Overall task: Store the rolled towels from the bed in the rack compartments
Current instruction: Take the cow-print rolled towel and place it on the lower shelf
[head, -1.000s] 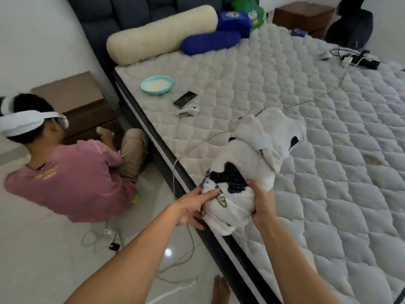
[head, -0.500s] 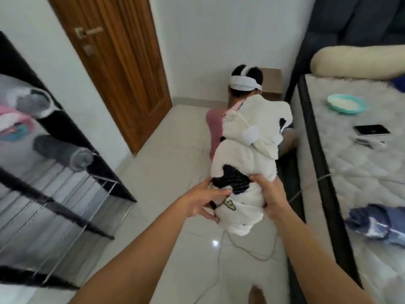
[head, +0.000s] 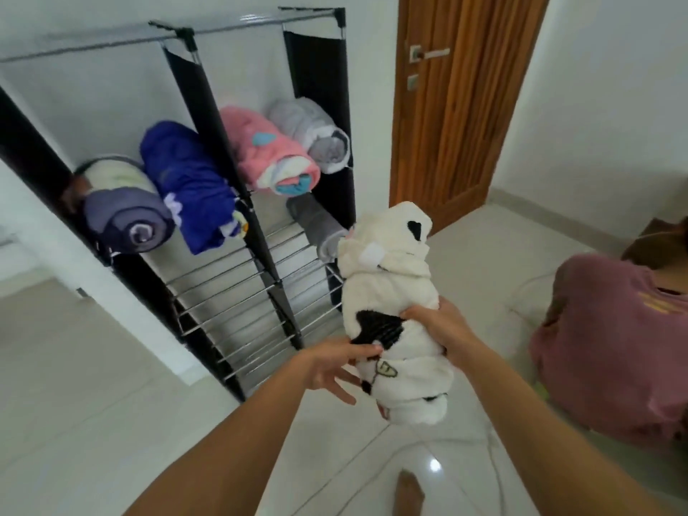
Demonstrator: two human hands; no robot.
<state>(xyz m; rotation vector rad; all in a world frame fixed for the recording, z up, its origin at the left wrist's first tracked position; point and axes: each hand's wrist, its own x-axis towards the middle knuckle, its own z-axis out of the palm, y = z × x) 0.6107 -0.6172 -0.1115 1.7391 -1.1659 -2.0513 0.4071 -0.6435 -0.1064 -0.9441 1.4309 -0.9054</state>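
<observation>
- You've got the white cow-print towel (head: 391, 314) in front of you, held in the air near the rack (head: 260, 255) and not yet in any compartment.
- Your right hand (head: 443, 325) is curled around the roll's side, fingers clamped on it. Your left hand (head: 335, 366) props it from the other side — thumb on the black patch, fingers spread loosely below.
- Done so far, by the look of it: the lavender roll (head: 130, 221) and blue roll (head: 190, 184) sit in the upper left compartment, the pink roll (head: 271, 154) and light grey roll (head: 316, 135) in the upper right, and a dark grey roll (head: 316, 225) one shelf down.
- Left: slot this one in — the lower shelves look free. The bed is out of view, so I can't tell how many more are waiting.
</observation>
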